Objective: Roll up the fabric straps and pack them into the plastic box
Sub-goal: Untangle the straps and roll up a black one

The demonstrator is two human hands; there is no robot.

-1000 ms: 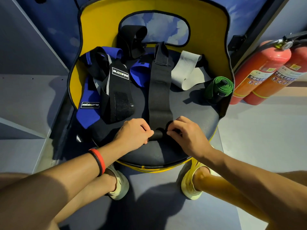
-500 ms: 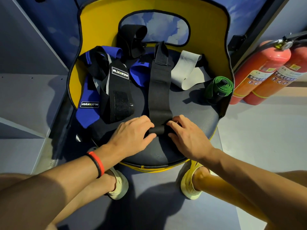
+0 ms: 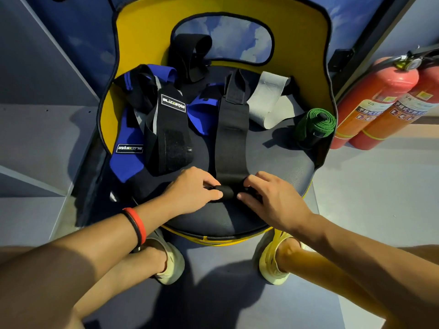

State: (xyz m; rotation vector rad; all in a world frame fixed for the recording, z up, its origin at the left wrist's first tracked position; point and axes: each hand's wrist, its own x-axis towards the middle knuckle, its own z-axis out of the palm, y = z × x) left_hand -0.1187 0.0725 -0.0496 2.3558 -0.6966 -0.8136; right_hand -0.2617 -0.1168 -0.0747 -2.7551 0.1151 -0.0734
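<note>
Black strap [image 3: 231,143]: rolled end near seat [image 3: 280,167] front edge.

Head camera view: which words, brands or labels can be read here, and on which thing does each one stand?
"BLIZZSTAR": on the white-edged patch of the black wrap.
Second patch, on the blue strap: it lies upside down and seems to be the same brand, but cannot be read with certainty.
Labels on the two fire extinguishers: too blurred to read.
</note>
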